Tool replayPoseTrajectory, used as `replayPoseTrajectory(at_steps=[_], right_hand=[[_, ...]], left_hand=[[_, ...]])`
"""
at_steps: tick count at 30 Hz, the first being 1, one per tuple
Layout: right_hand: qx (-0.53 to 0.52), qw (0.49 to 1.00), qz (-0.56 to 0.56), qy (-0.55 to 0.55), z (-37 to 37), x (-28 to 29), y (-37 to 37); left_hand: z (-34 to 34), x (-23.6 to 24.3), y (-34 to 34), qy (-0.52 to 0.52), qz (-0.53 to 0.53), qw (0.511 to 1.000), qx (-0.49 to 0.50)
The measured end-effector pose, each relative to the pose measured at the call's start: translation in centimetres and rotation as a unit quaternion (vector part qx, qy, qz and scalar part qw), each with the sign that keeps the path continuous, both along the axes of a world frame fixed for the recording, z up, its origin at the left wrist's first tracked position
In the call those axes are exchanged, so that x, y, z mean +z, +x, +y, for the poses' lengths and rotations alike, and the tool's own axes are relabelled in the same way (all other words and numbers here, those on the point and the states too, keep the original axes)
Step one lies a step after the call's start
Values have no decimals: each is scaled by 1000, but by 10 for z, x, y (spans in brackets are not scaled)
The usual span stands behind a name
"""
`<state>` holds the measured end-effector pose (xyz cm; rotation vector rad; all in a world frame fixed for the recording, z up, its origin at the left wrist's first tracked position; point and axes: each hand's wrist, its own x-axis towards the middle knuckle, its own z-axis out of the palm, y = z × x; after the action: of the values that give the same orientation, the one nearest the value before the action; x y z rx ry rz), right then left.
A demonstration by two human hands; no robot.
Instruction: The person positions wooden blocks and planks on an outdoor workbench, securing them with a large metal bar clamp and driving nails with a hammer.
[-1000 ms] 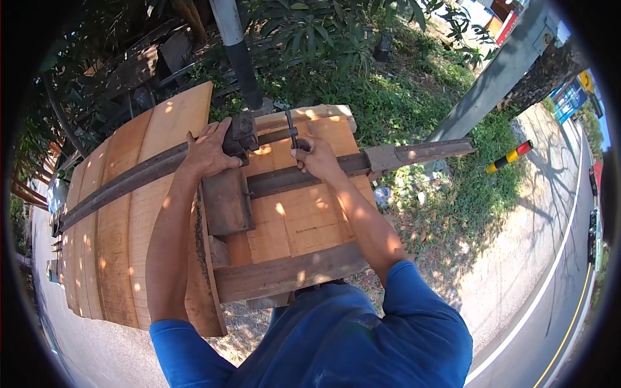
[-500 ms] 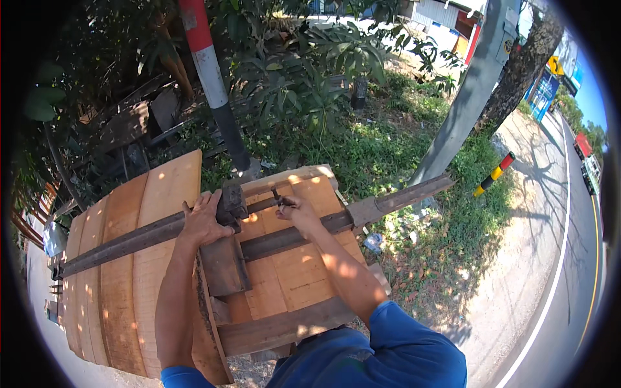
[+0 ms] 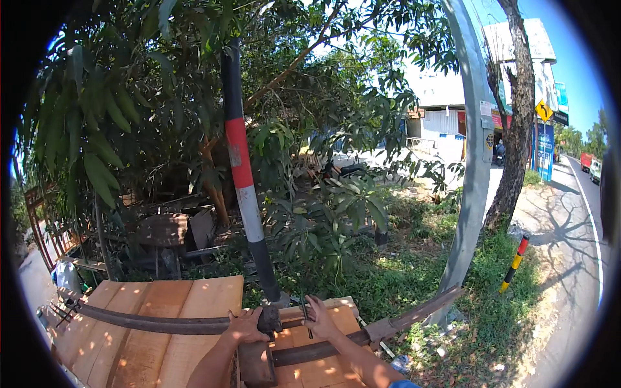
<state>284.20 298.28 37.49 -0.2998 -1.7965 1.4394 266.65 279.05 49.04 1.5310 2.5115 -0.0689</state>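
Observation:
Light wooden planks point(image 3: 165, 323) lie side by side under two long dark clamp bars point(image 3: 149, 323). My left hand point(image 3: 242, 326) grips the bar beside the blocky clamp head point(image 3: 269, 321), its fingers curved over the metal. Just to the right, my right hand point(image 3: 321, 321) has its fingers around the thin upright handle point(image 3: 305, 310) on the clamp's screw. Below my left hand sits a dark box-shaped block point(image 3: 254, 365) on the wood. The lower part of the planks is cut off by the picture's edge.
Directly beyond the planks stands a striped pole point(image 3: 242, 194) among leafy branches. At right are a concrete pole point(image 3: 462, 226), a tree trunk point(image 3: 514, 149), a short striped marker post point(image 3: 514, 264) and a road point(image 3: 585, 226) with vehicles. A shed point(image 3: 435, 132) stands behind.
The view has tilted up from the planks toward trees, shed and road, so hands and clamp sit lower in the picture. Both hands stay at the clamp; the right hand's fingers look slightly looser.

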Motion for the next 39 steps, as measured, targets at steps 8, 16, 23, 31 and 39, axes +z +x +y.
replayPoseTrajectory(at_steps=[8,16,23,31,39], right_hand=[[127,987,-96,36,27,-17,18],[21,959,-47,280,25,-27,31],[149,942,-110,-280,20,8,16],[175,979,-53,-91,35,-27,12],[-26,852,67,519,35,-15,32]], left_hand=[[6,-4,1,7,11,1000,-18],[6,-12,-5,7,9,1000,-8],[7,-13,-7,-24,35,999,-1],[5,-15,-10,19,29,999,-10],[2,-25,-4,30,25,999,12]])
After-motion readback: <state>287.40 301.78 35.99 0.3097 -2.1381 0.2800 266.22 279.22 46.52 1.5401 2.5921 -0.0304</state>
